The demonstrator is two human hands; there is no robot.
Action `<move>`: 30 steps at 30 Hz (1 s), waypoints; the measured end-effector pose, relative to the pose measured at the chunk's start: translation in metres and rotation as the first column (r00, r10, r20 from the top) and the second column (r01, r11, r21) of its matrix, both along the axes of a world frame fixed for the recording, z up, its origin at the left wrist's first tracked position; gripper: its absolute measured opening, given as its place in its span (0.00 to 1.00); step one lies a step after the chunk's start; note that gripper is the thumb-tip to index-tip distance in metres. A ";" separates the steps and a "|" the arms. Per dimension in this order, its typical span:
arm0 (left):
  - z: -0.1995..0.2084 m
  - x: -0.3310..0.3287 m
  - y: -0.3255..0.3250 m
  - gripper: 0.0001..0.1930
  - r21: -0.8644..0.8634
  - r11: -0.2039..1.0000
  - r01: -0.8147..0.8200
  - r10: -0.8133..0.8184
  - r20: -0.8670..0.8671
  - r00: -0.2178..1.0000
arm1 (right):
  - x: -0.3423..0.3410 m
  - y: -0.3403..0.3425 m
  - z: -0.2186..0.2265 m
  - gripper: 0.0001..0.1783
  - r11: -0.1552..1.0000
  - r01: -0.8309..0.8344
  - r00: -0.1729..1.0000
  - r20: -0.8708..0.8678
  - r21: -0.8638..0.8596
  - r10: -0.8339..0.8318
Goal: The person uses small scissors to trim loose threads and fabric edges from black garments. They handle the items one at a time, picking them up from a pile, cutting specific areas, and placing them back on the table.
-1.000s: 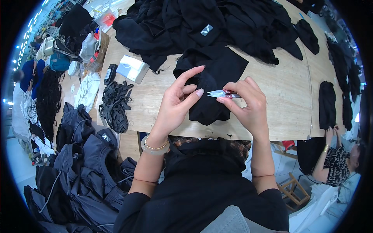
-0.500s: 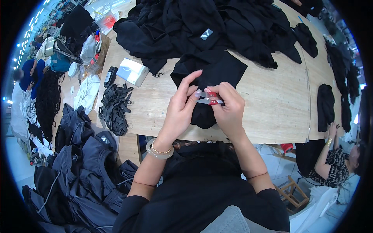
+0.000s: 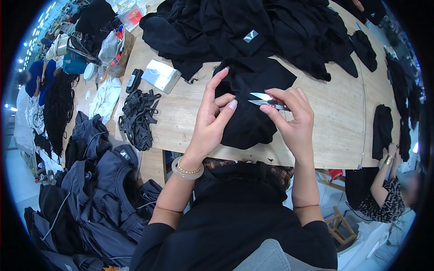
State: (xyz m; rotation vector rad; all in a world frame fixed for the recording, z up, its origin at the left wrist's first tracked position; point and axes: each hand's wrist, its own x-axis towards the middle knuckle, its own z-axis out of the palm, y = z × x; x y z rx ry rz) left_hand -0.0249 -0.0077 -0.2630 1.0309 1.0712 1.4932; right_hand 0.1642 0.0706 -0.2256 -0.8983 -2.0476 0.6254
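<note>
A small pair of thread snips point(image 3: 262, 100) with pale, parted blades is held in my right hand point(image 3: 294, 113), between the thumb and fingers. The blades point left, toward my left hand point(image 3: 211, 114). That hand is raised with its index finger stretched up. Its thumb tip is close to the bent middle finger, and I see nothing held there. Beneath both hands lies a folded black garment piece point(image 3: 253, 124) near the table's front edge. The snips do not appear to touch the cloth.
A heap of black garments point(image 3: 298, 40) covers the table's far side. To the left lie dark straps point(image 3: 139, 119), a white-and-blue box point(image 3: 160, 76) and a black case point(image 3: 134, 80). Dark grey garments point(image 3: 101, 189) pile up lower left. Another person point(image 3: 382, 194) is at the right.
My right hand has drawn the snips rightward, away from my left fingers, which were touching the blades. The snips' grip has turned, and the view has shifted slightly.
</note>
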 end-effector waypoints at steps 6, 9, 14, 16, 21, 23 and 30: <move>0.011 0.007 0.003 0.34 0.009 1.000 -0.027 0.027 0.057 0.998 | -0.002 0.002 0.000 0.16 0.995 -0.017 0.999 0.047 0.099 0.013; 0.012 0.008 0.003 0.34 -0.005 1.000 -0.014 0.014 0.063 0.998 | -0.001 0.002 -0.001 0.16 0.996 -0.018 0.999 0.036 0.083 0.015; 0.011 0.008 0.003 0.33 -0.015 1.000 -0.002 0.003 0.059 0.998 | 0.000 0.002 -0.004 0.17 0.999 -0.038 0.999 0.025 0.034 0.037; 0.012 0.009 0.003 0.33 -0.019 1.000 0.000 0.001 0.064 0.998 | 0.000 0.002 -0.004 0.16 0.997 -0.065 0.998 -0.005 -0.037 0.065; 0.008 0.005 0.003 0.33 -0.024 0.996 0.082 -0.081 0.032 0.996 | -0.003 -0.005 -0.013 0.11 0.701 -0.381 0.822 -0.568 -0.603 -0.042; 0.005 0.004 0.002 0.33 -0.032 0.997 0.073 -0.072 0.029 0.997 | 0.005 0.004 -0.012 0.12 0.637 -0.458 0.770 -0.635 -0.621 -0.065; 0.003 0.002 0.002 0.34 -0.028 0.999 0.045 -0.045 0.002 0.999 | -0.005 0.001 -0.010 0.24 0.895 -0.204 0.952 -0.293 -0.397 0.087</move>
